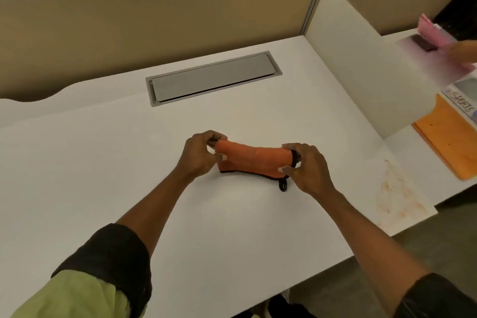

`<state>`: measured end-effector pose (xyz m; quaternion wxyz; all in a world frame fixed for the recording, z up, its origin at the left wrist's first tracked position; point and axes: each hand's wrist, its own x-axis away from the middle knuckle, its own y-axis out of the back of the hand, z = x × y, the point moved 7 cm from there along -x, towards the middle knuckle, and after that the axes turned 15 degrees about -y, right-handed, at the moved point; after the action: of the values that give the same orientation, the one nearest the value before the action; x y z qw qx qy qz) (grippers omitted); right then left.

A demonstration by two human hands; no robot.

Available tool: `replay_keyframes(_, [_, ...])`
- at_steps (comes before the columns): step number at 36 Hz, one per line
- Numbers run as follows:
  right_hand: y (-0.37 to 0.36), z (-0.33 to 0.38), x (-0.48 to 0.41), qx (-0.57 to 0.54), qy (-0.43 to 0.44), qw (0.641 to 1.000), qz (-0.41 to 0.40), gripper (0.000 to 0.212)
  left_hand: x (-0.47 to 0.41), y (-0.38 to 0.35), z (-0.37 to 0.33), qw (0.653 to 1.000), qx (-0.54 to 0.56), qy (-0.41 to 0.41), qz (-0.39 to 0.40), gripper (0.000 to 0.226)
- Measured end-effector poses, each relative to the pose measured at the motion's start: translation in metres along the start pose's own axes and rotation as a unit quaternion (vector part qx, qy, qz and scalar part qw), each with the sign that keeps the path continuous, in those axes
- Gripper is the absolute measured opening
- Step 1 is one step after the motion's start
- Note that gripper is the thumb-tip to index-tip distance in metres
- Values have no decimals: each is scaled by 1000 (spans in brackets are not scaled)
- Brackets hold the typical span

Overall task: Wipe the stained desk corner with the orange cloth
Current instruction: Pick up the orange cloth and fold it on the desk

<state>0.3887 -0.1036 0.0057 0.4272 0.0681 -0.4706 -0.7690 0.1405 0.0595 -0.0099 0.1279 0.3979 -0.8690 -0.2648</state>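
An orange cloth [254,160] with black trim and a small black loop lies rolled in the middle of the white desk [103,162]. My left hand [200,156] pinches its left end. My right hand [305,166] pinches its right end. Both hands hold the cloth just above or on the desk surface. Brownish-orange stains [397,193] mark the desk's near right corner, well to the right of the cloth and apart from both hands.
A grey cable hatch [214,77] is set into the desk behind the cloth. A white divider panel [361,64] stands at the right. Beyond it are orange envelopes [449,142], a labelled paper, pink sheets [433,33] and another person's hand [464,51].
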Motion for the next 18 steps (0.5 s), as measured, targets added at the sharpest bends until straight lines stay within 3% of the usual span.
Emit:
replay_keyframes(6, [29,-64,31,10,-39,997,-59,28,-19,-52,-41,992,-66,-77,70,29])
replay_keyframes(9, [41,-97,48,-76,-94,992,-41,28,-28,-76,-60,988,-76,-104,87,21])
replay_keyframes(13, [54,-137,75,-176,-165,970,-10,18,-36,-113,-82,984,-6,-103,143,11])
replay_keyframes(15, [56,-147,87,-187,-170,967,-25,18,-34,-125,-86,983,42,-74,163,14])
replay_keyframes(18, [58,-172,105,-243,-180,952,-50,20,-34,-153,-103,981,31,-75,174,24])
